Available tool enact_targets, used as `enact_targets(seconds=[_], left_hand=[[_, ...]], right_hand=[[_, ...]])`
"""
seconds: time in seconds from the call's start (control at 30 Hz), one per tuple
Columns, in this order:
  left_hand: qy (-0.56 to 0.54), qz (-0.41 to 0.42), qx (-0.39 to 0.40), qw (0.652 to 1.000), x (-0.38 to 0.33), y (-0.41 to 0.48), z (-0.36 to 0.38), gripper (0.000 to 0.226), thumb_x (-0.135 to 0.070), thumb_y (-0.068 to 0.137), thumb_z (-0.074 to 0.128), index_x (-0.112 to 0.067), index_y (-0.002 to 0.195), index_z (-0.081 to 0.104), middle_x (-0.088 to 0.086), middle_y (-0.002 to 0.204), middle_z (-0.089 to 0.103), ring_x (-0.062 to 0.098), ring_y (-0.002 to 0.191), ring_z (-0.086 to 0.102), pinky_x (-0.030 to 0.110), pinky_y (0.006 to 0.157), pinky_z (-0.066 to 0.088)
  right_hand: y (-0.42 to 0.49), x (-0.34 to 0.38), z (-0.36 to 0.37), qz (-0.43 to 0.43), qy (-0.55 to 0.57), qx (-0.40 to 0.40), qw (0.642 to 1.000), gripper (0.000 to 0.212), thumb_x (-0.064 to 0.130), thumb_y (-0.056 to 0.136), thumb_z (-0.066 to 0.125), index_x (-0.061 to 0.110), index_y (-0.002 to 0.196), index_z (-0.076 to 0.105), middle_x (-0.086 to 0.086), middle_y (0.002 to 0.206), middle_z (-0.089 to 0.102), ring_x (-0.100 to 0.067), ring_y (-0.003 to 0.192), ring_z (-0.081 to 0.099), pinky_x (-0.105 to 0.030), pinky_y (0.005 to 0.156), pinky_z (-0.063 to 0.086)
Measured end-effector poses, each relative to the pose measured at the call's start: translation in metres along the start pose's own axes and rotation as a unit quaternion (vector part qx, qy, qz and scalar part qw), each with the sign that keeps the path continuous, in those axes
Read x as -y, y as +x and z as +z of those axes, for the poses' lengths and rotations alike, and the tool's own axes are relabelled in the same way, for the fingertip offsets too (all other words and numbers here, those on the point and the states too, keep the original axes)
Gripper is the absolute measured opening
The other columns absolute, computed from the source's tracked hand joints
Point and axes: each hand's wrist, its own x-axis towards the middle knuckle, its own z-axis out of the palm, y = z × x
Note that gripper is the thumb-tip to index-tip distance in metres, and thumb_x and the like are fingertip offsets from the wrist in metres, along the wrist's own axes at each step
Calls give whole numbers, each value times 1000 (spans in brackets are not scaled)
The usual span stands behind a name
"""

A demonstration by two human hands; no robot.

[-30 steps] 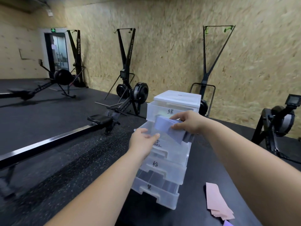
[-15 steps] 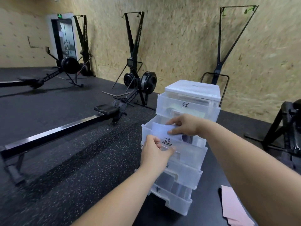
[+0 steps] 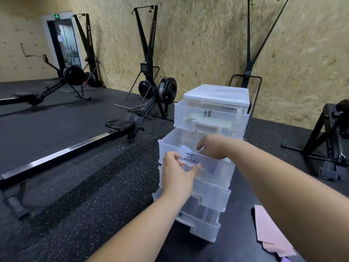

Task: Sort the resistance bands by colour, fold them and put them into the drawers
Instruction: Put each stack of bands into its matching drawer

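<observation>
A clear plastic drawer unit (image 3: 217, 95) stands on the black table. Its second drawer (image 3: 170, 146), marked with a handwritten blue-colour label, is pulled out. A folded pale blue resistance band (image 3: 186, 148) lies partly inside it, just behind the front wall. My right hand (image 3: 213, 146) reaches into the drawer from the right, with its curled fingers holding the band. My left hand (image 3: 177, 174) grips the drawer's front at the handle, thumb stretched along it. The top drawer (image 3: 211, 118) is closed and holds green bands.
Folded pink bands (image 3: 270, 233) lie on the table (image 3: 241, 239) at the lower right, with a purple scrap (image 3: 285, 259) at the bottom edge. Rowing machines (image 3: 120, 127) stand on the floor to the left. Ski trainers (image 3: 147, 59) line the chipboard wall.
My right hand has lowered the blue band from above the drawer down into it. My left hand has moved from the drawer's rim to its front handle.
</observation>
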Motion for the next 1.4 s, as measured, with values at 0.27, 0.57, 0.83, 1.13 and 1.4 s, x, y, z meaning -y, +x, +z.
enact_targets(seconds=[0.27, 0.57, 0.83, 1.13, 1.4], left_hand=[[41, -12, 7, 999, -22, 24, 26, 63, -51, 79, 88, -26, 114, 42, -3, 118, 53, 24, 99, 61, 41, 82, 52], [71, 32, 28, 997, -37, -11, 50, 58, -44, 86, 83, -23, 125, 46, -1, 127, 50, 23, 106, 56, 38, 87, 48], [40, 141, 133, 980, -41, -94, 95, 44, -38, 87, 83, -30, 118, 53, -11, 111, 52, 11, 99, 57, 30, 88, 51], [153, 131, 306, 931, 0, -131, 169, 43, -36, 93, 75, -28, 131, 55, -10, 121, 52, 12, 103, 59, 32, 95, 52], [193, 19, 376, 906, 42, -113, 218, 54, -35, 99, 67, -22, 147, 47, 1, 133, 53, 22, 114, 59, 33, 100, 48]], right_hand=[[-81, -27, 7, 8, 115, -282, 952, 27, 22, 101, 58, 25, 121, 74, 2, 105, 76, -22, 99, 69, -34, 86, 56], [-162, -94, 82, 115, 167, -293, 934, 21, 24, 94, 63, 33, 108, 77, 9, 100, 72, -21, 94, 69, -38, 84, 58], [-211, -146, 150, 221, 167, -153, 949, 23, 33, 95, 68, 30, 118, 72, 4, 116, 75, -25, 109, 67, -36, 88, 58], [-199, -179, 212, 267, 185, -52, 944, 38, 45, 93, 67, 29, 128, 63, 2, 124, 71, -26, 112, 66, -40, 92, 58], [-146, -204, 257, 299, 229, -11, 926, 52, 48, 98, 64, 13, 136, 57, -7, 132, 67, -30, 125, 60, -38, 95, 53]])
